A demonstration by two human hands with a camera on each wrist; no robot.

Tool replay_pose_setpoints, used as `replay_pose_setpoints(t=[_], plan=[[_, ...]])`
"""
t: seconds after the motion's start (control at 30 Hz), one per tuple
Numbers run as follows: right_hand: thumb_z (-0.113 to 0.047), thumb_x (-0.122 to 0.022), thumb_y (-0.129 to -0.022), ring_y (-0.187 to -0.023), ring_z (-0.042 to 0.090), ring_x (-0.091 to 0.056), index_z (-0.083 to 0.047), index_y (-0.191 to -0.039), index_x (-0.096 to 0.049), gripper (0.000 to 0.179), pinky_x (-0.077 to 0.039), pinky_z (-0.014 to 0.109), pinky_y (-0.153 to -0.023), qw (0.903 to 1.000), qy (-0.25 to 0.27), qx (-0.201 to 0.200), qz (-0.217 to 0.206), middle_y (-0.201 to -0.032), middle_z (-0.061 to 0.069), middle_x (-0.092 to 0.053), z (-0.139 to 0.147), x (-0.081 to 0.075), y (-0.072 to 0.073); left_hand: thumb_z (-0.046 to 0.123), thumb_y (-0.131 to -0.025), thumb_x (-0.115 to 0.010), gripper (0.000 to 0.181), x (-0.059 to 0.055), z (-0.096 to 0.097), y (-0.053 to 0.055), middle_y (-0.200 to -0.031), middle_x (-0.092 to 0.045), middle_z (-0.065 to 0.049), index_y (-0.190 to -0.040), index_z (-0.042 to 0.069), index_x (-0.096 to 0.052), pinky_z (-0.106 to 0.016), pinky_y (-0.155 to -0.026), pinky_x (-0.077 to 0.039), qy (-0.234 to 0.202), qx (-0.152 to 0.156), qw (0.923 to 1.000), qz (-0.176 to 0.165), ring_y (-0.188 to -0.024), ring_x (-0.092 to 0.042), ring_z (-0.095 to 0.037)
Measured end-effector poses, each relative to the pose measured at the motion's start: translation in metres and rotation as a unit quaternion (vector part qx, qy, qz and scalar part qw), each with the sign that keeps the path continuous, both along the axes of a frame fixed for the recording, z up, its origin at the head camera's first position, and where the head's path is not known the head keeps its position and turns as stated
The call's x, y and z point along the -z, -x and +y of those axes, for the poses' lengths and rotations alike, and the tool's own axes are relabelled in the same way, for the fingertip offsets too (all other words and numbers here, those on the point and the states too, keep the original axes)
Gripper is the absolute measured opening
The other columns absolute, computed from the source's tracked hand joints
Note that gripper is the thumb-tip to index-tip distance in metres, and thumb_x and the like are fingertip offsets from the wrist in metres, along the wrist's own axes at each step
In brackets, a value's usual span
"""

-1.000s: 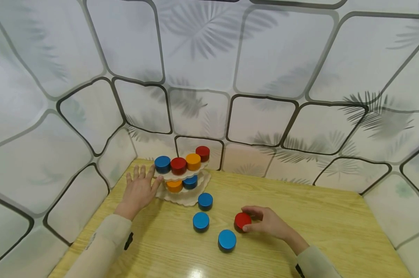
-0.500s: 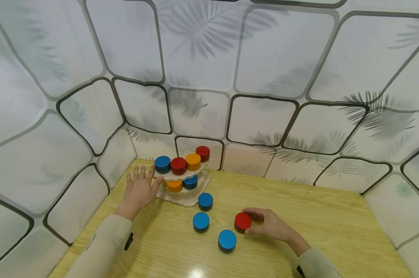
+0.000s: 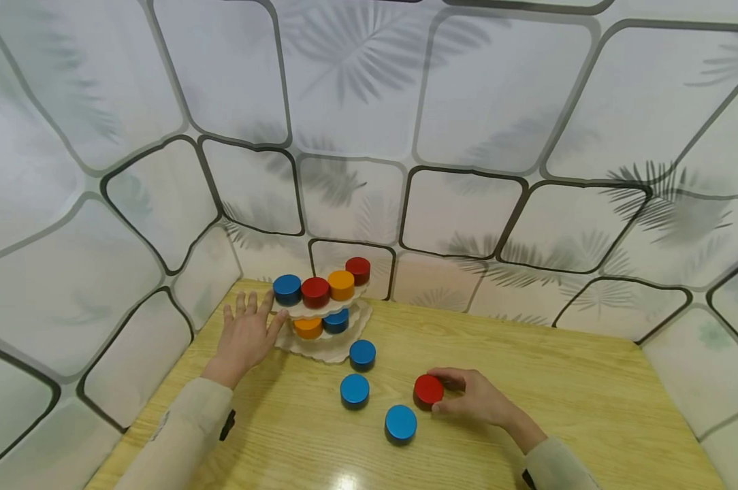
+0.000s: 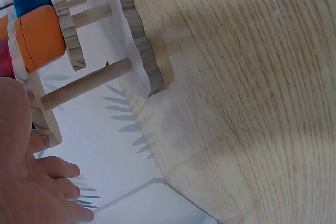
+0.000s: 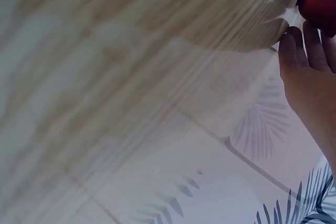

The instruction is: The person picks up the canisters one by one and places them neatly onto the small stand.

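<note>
My left hand (image 3: 244, 337) is at the left end of a two-tiered scalloped stand (image 3: 312, 350), thumb and index finger about the upper tier's edge, the other fingers spread. The left wrist view shows the thumb (image 4: 13, 108) in front of that tier and wooden posts below it. My right hand (image 3: 476, 398) has its thumb and fingers round a squat red cylinder (image 3: 428, 389) on the wooden table. In the right wrist view, fingertips are right at the red cylinder (image 5: 317, 3), which the frame cuts off.
Three blue cylinders, the far one (image 3: 362, 354), the middle one (image 3: 354, 389) and the near one (image 3: 400, 422), stand between the hands. Blue, red and orange cylinders (image 3: 341, 284) fill the upper tier; an orange one (image 3: 308, 329) and a blue one (image 3: 335, 320) sit below. Patterned walls (image 3: 467, 211) enclose the table (image 3: 528, 340).
My right thumb has slid slightly toward the right and nearer me along the red cylinder, leaving its top in full view. The left hand and the stand have stayed put.
</note>
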State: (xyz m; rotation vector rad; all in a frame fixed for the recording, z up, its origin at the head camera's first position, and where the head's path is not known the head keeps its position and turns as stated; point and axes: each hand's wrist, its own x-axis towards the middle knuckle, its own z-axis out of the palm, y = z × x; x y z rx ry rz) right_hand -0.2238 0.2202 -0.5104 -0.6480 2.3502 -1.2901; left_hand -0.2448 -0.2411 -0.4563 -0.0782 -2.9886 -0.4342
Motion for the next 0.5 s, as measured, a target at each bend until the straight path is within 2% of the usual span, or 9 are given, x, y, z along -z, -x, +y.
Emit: replay_pose_setpoints(t=[0.23,0.37,0.5], plan=[[-0.025,-0.084,-0.092,-0.123,0.029,-0.068,-0.002,-0.142,-0.063,0.059,-0.055,0.027,-0.102,0.9998,-0.005,0.014,0.015,-0.136,0.014,-0.071,-0.003,0.000,0.003,0.050,-0.114,-0.034,0.071,0.000,0.000,0.000,-0.165,-0.025,-0.040,-0.166,0.002,-0.029,-0.080,-0.121,-0.014,0.004,-0.002,1.0000,0.001,-0.155,-0.016,-0.062],[-0.025,-0.083,-0.093,-0.117,0.023,-0.070,-0.001,-0.142,-0.062,0.058,-0.055,0.023,-0.097,0.9996,-0.002,0.028,0.007,-0.134,0.013,-0.071,-0.006,-0.002,0.006,0.050,-0.114,-0.035,0.070,0.001,0.000,0.000,-0.165,-0.026,-0.040,-0.166,0.002,-0.029,-0.079,-0.122,-0.013,-0.002,-0.004,1.0000,0.002,-0.156,-0.017,-0.062],[-0.026,-0.082,-0.094,-0.117,0.023,-0.069,0.000,-0.144,-0.060,0.060,-0.055,0.020,-0.094,0.9993,0.009,0.038,-0.003,-0.135,0.015,-0.071,-0.011,-0.005,0.011,0.049,-0.114,-0.036,0.070,0.000,0.000,0.000,-0.165,-0.026,-0.040,-0.166,0.001,-0.030,-0.080,-0.122,-0.013,-0.003,-0.003,1.0000,0.003,-0.155,-0.017,-0.062]])
